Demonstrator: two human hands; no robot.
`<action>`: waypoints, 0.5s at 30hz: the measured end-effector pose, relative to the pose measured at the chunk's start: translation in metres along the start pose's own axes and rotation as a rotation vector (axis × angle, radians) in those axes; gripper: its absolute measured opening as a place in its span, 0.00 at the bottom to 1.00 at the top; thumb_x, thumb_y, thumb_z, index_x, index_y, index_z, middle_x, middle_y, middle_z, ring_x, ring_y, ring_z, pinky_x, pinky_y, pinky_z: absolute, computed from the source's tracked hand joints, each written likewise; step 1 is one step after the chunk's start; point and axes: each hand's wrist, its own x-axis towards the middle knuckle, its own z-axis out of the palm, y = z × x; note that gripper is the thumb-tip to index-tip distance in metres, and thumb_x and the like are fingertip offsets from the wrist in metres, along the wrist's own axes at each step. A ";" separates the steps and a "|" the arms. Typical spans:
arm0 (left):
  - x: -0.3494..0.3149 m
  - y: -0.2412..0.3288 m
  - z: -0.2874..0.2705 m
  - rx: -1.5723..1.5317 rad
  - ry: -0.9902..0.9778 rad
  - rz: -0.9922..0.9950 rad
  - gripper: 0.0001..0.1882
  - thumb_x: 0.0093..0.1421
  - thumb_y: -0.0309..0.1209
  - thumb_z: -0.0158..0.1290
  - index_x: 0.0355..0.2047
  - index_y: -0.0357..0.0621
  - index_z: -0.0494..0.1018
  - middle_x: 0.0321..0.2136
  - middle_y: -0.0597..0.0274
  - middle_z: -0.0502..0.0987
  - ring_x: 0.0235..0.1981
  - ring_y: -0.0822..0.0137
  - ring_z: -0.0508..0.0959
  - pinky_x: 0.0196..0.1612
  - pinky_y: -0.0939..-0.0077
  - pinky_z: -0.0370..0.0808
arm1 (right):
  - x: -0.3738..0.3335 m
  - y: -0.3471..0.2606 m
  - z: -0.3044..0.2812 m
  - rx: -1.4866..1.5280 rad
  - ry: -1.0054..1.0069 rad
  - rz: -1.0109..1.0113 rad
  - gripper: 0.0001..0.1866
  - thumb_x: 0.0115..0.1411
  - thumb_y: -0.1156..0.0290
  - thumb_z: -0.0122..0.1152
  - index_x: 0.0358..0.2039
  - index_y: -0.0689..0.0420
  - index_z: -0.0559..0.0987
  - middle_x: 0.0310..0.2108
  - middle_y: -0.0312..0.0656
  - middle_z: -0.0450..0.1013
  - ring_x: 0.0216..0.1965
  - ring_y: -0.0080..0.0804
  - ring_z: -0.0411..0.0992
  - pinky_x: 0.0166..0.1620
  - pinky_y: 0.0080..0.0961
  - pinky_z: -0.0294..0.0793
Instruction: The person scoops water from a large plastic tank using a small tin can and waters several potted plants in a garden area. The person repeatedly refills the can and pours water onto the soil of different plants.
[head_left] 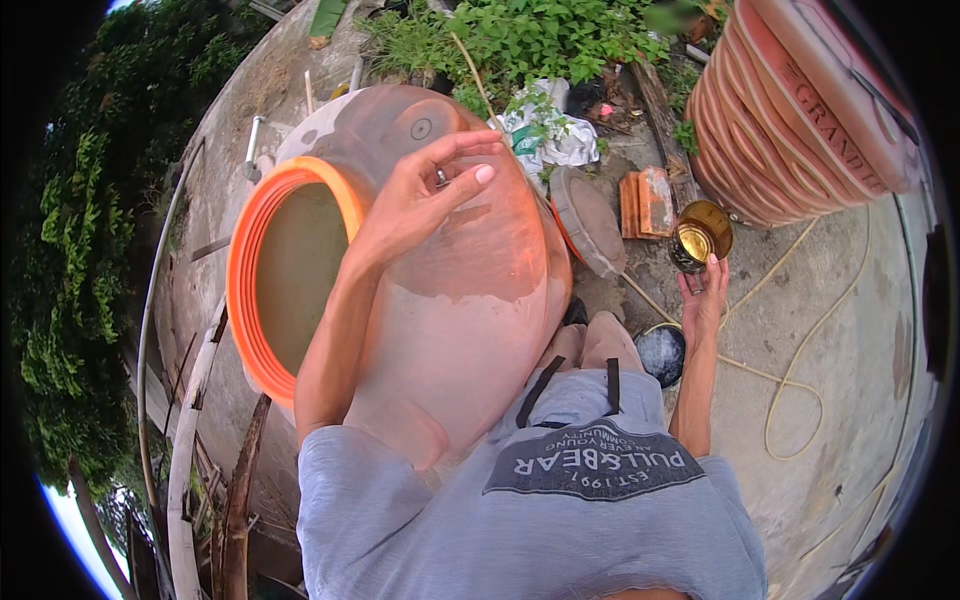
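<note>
A large orange plastic water tank [440,350] lies on its side before me, partly wet and dusted with a pale film. Its round threaded mouth [243,300] faces left. Over the tank's upper side is my left hand [430,195], empty, fingers stretched out; whether it touches the surface I cannot tell. Out to the right, my right hand [704,295] grips an open tin can [712,222] with a shiny gold inside. Below the can, beside my legs, stands a dark bucket [662,355] with whitish, foamy-looking liquid.
A round lid [590,220] leans by the tank, near orange bricks [645,203]. A ribbed reddish tank [790,120] stands at the far right. A yellowish hose [770,420] loops over the concrete. Wooden poles [195,400] are at left; weeds [560,45] grow at the back.
</note>
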 end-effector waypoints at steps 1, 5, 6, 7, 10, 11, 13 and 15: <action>-0.010 0.000 -0.006 0.022 0.047 0.011 0.29 0.65 0.43 0.54 0.61 0.41 0.66 0.56 0.53 0.73 0.54 0.59 0.75 0.58 0.65 0.71 | -0.015 -0.009 0.048 0.065 -0.171 -0.036 0.38 0.58 0.52 0.66 0.65 0.46 0.59 0.58 0.40 0.65 0.55 0.35 0.67 0.61 0.43 0.64; -0.066 0.001 -0.029 -0.104 0.323 0.047 0.41 0.61 0.55 0.55 0.67 0.45 0.59 0.62 0.53 0.66 0.59 0.60 0.70 0.61 0.62 0.68 | -0.109 -0.036 0.234 0.137 -0.837 -0.102 0.44 0.58 0.52 0.64 0.68 0.55 0.55 0.61 0.44 0.61 0.61 0.35 0.62 0.64 0.39 0.62; -0.081 0.002 -0.034 -0.184 0.411 0.060 0.44 0.60 0.58 0.55 0.68 0.46 0.57 0.63 0.54 0.64 0.60 0.59 0.69 0.62 0.61 0.67 | -0.125 -0.032 0.266 0.091 -0.977 -0.141 0.46 0.56 0.50 0.66 0.68 0.57 0.56 0.60 0.48 0.61 0.60 0.36 0.63 0.62 0.37 0.63; -0.095 0.002 -0.041 -0.257 0.486 0.090 0.42 0.61 0.60 0.51 0.67 0.46 0.57 0.63 0.55 0.64 0.61 0.60 0.69 0.62 0.58 0.67 | -0.149 -0.037 0.292 0.063 -1.091 -0.130 0.48 0.55 0.49 0.67 0.68 0.58 0.56 0.59 0.48 0.62 0.59 0.37 0.64 0.62 0.37 0.64; -0.137 0.002 -0.069 -0.507 0.691 0.174 0.38 0.64 0.58 0.47 0.65 0.46 0.58 0.62 0.55 0.66 0.60 0.58 0.70 0.62 0.53 0.68 | -0.195 -0.006 0.350 0.063 -1.324 -0.060 0.51 0.54 0.45 0.67 0.68 0.62 0.55 0.58 0.52 0.62 0.58 0.40 0.63 0.60 0.36 0.64; -0.152 0.002 -0.076 -0.532 0.751 0.145 0.38 0.64 0.57 0.47 0.65 0.45 0.58 0.61 0.54 0.67 0.59 0.58 0.71 0.61 0.53 0.69 | -0.204 0.016 0.363 0.009 -1.363 -0.097 0.51 0.54 0.44 0.67 0.67 0.63 0.57 0.58 0.54 0.61 0.58 0.42 0.62 0.61 0.38 0.64; -0.180 -0.006 -0.091 -0.580 0.872 0.092 0.37 0.64 0.55 0.47 0.65 0.45 0.58 0.60 0.53 0.68 0.58 0.58 0.72 0.59 0.52 0.71 | -0.219 0.037 0.376 -0.254 -1.383 -0.369 0.48 0.57 0.42 0.63 0.65 0.66 0.60 0.60 0.64 0.56 0.62 0.55 0.59 0.63 0.48 0.59; -0.194 -0.023 -0.111 -0.569 0.822 -0.161 0.34 0.64 0.52 0.47 0.63 0.44 0.60 0.57 0.54 0.69 0.55 0.59 0.73 0.56 0.49 0.72 | -0.222 0.069 0.384 -0.372 -1.301 -0.590 0.44 0.60 0.45 0.62 0.64 0.66 0.61 0.63 0.64 0.51 0.65 0.56 0.55 0.63 0.49 0.60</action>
